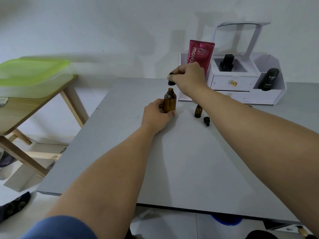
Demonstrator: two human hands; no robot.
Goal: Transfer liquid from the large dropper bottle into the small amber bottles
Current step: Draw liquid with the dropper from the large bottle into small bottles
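The large amber dropper bottle (pixel 170 102) stands upright on the grey table (pixel 181 161), its neck uncovered. My left hand (pixel 156 116) grips its lower body from the left. Just above the neck, my right hand (pixel 187 77) pinches the black dropper cap (pixel 170 80). One small amber bottle (pixel 198 111) stands open to the right of the large one, partly behind my right forearm. Its black cap (pixel 206 120) lies on the table beside it.
A white organiser (pixel 241 83) with drawers stands at the back right, holding a pink tube (pixel 200 55) and black containers (pixel 268 79). A wooden side table (pixel 25 107) with a green-lidded box (pixel 32 71) is at the left.
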